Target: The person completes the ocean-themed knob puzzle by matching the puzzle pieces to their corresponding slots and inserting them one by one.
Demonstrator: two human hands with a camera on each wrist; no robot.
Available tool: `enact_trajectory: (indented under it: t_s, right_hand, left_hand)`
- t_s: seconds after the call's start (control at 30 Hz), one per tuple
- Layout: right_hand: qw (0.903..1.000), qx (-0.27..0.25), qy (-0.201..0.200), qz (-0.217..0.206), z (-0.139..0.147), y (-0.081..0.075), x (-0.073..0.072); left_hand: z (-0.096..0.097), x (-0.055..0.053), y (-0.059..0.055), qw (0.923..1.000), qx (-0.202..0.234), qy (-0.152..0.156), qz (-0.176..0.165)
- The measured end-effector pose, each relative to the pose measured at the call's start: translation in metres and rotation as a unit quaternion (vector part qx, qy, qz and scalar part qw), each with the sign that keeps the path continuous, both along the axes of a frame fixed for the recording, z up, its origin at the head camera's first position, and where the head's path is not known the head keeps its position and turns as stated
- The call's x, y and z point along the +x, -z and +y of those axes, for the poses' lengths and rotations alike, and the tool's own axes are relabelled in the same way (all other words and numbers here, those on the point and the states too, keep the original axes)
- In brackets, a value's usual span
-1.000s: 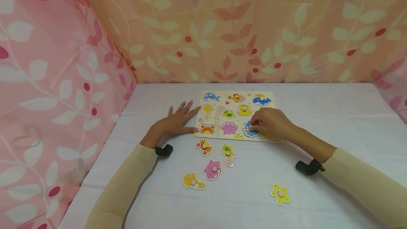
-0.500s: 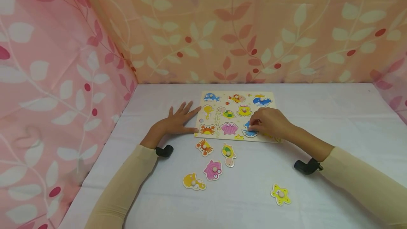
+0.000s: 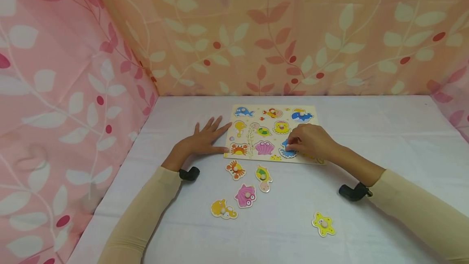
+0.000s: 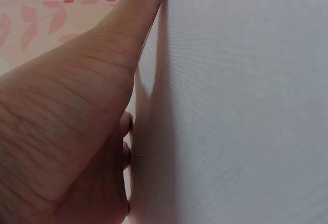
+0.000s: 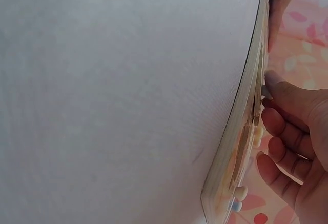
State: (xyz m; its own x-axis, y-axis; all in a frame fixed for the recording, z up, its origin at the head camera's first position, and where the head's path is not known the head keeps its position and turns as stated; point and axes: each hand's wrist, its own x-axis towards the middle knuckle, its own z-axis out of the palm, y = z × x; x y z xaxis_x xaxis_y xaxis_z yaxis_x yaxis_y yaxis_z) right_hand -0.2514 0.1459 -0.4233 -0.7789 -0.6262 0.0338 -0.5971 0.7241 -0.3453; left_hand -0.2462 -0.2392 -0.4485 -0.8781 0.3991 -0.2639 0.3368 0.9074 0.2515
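A pale wooden peg puzzle board [image 3: 245, 135] with sea-animal pictures lies on the white-covered table. My left hand [image 3: 201, 138] rests flat at its left side, fingers spread, thumb on the near left corner. Over the board's near right part, my right hand [image 3: 311, 139] pinches a blue sea-creature puzzle piece [image 3: 288, 153]; the hand partly covers it. In the right wrist view, thumb and fingers of my right hand [image 5: 294, 142] meet at a knob, with the piece tilted or raised slightly at the board [image 5: 225, 167]. The left wrist view holds my left hand [image 4: 72, 106] against the cloth.
Loose knobbed pieces lie nearer the front: a crab [image 3: 235, 169], a turtle [image 3: 263, 177], a pink shell [image 3: 245, 196], a yellow seahorse [image 3: 223, 210] and a yellow starfish [image 3: 323, 224]. Seated in the board are an octopus [image 3: 281, 127], a whale [image 3: 302, 115] and others.
My right hand and the blue puzzle piece have shifted very slightly left on the board. The left hand and the loose pieces have stayed in place.
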Motion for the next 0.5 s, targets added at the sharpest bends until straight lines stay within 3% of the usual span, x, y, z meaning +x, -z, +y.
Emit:
enact_trajectory:
  t_s: [0.5]
  right_hand:
    - [0.9998, 0.002, 0.009, -0.015, -0.0021, 0.0003, -0.001]
  left_hand:
    - [0.0006, 0.001, -0.0023, 1.0, -0.003, 0.005, 0.005]
